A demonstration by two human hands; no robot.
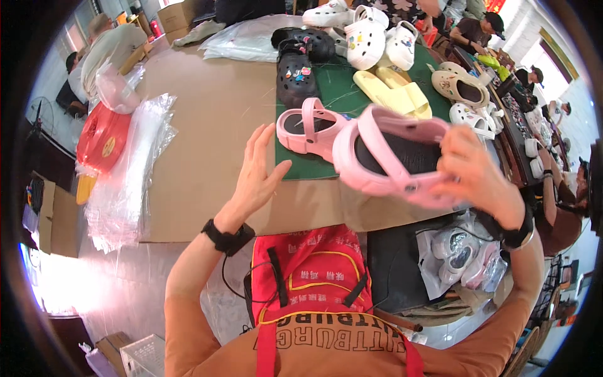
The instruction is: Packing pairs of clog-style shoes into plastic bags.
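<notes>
- From my end of the head feed, the right hand [474,166] grips a pale-pink, rounded, foam-looking clog with a dark insole [402,154], closed on its right-hand end; the hand is blurred, so I can't tell exactly where each fingertip sits.
- The left hand [254,179] holds nothing: its fingers are spread, over the flat brown cardboard sheet [213,113].
- That gripped clog sits directly left of the right hand, to the right of the left hand. I can't tell whether its underside touches the smooth green cutting mat [308,169].
- Its long axis runs roughly from one hand toward the other. The heel looks to face the left hand, with the toe under the right hand, and the mouth is turned up, showing me the insole.
- Just beyond the left fingertips, a matching pink strapped clog [308,129] lies partly behind the first, its long axis also roughly left to right.
- I'd judge the held clog light, springy and hard to break, perhaps a little slick outside.
- I'd take hold of the thick toe end or the side rim, where the wall should resist squeezing.
- I'd avoid hanging it by the pink heel strap [384,147], which stands across the mouth and probably swivels on its rivets.
</notes>
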